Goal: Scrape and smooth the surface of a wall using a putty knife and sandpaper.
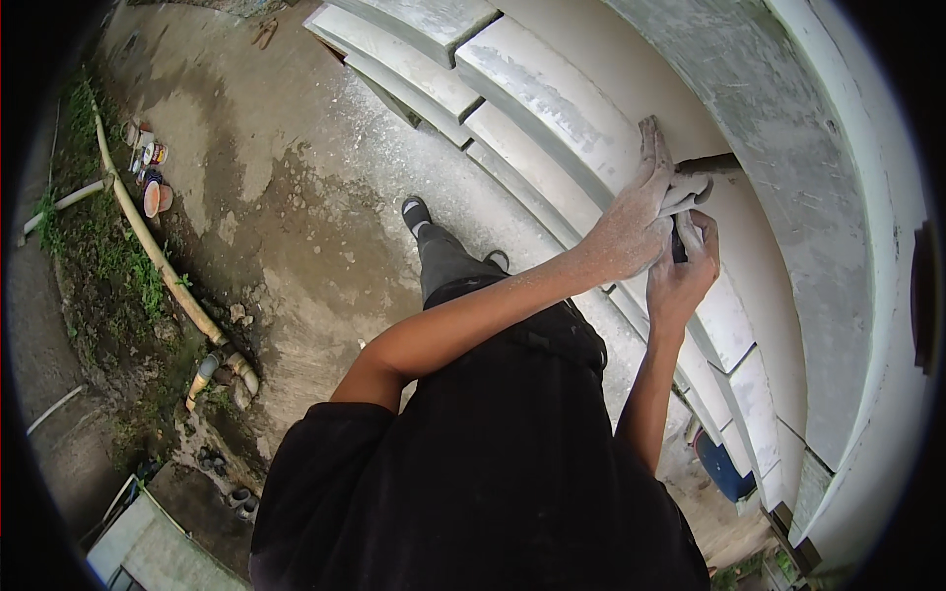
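My left hand, coated in pale dust, reaches across to the white stepped surface, its upper fingers stretched upward along it. A curled greyish piece, too unclear to name, lies against its thumb side. My right hand is just below and beside it, fingers bent round something dark and small, mostly hidden between the two hands. A dark narrow gap runs in the surface behind my fingers.
A dusty concrete floor runs beside the steps, under my sandaled feet. At left are cream pipes, weeds, and buckets. A curved grey concrete band borders the right; a blue container sits low right.
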A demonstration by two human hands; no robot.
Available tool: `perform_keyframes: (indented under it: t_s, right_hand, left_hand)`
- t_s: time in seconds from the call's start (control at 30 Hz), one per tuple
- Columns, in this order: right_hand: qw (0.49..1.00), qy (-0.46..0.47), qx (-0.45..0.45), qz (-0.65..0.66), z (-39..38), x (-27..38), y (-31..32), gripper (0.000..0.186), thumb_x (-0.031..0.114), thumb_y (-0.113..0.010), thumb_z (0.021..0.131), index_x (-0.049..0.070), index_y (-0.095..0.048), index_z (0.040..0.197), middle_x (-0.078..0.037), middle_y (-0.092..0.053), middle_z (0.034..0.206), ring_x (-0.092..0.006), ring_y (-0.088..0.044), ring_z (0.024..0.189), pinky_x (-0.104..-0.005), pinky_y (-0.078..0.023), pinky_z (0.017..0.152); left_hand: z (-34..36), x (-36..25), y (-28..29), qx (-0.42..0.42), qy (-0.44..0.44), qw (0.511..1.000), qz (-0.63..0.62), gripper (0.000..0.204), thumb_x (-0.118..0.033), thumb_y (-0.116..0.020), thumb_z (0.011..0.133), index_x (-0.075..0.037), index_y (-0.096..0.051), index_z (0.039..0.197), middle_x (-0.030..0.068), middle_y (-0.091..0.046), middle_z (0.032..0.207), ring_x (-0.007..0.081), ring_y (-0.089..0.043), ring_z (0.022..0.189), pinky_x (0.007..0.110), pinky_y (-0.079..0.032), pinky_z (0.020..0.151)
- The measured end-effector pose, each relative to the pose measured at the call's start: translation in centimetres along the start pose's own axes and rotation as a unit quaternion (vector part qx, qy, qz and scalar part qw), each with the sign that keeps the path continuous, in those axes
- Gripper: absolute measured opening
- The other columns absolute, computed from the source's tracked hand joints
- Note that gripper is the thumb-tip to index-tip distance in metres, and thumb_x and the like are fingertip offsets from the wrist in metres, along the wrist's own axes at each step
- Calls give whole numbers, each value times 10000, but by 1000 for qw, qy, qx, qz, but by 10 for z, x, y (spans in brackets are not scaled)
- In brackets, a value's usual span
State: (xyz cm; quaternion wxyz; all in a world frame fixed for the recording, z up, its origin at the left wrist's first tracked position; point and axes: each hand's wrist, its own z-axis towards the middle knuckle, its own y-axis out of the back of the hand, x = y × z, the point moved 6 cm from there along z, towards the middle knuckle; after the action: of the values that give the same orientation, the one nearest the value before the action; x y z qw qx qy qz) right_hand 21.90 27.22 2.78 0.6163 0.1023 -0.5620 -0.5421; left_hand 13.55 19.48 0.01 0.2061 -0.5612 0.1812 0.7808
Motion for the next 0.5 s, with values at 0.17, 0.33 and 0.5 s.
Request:
perform_keyframes:
  t_s: [0.17, 0.33, 0.5]
  right_hand:
    - [1000, 10, -4, 14, 11, 18, -14, 286, -2, -642, 829, -20, -708, 1107, -175, -630, 1011, -310, -637, 848, -374, -499, 783]
    - [1000, 5, -14, -8, -6, 3, -2, 296, 5, -653, 838, 0, -718, 1127, -132, -635, 988, -242, -630, 837, -365, -501, 751]
    - [999, -29, -11, -10, -4, 3, -2, 289, 13, -658, 830, -2, -722, 1111, -135, -636, 990, -246, -633, 806, -359, -501, 726]
  left_hand:
    - [16, 0, 24, 81, 12, 996, -39, 711, -8, -451, 864, 146, -135, 1482, 474, -2, 1504, 565, -72, 1413, 470, -196, 1191]
    - [1, 0, 8, 66, 21, 997, -41, 623, -16, -453, 871, 115, -275, 1454, 472, -2, 1504, 567, -58, 1407, 469, -218, 1182]
    - [6, 1, 10, 121, 43, 990, -64, 582, 9, -424, 842, 93, -385, 1417, 447, 10, 1525, 546, -13, 1430, 474, -204, 1188]
